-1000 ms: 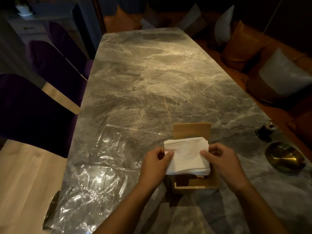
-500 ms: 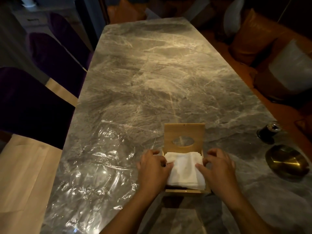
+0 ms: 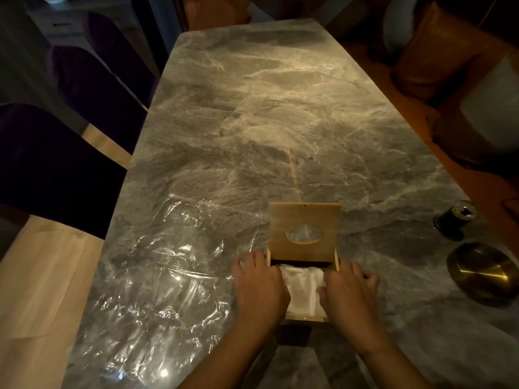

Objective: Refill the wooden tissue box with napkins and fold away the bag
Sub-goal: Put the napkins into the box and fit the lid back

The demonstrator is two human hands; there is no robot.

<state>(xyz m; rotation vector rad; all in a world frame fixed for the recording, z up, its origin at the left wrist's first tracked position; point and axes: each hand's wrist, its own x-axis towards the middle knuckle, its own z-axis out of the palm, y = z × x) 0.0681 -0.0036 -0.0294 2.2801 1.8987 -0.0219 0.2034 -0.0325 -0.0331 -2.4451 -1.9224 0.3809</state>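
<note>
Marble table, wooden tissue box (lid up) holding napkins, both hands' grip seemingly pressing them

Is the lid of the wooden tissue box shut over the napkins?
No, the lid stands open behind the napkins.

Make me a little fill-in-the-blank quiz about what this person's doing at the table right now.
1. Both hands press white napkins down into a ____ box.
2. The box's lid, with its oval hole, stands ____.
3. The clear plastic bag lies flat to the ____ of the box.
4. The table top looks like grey ____.

Missing words: wooden; open; left; marble
</note>
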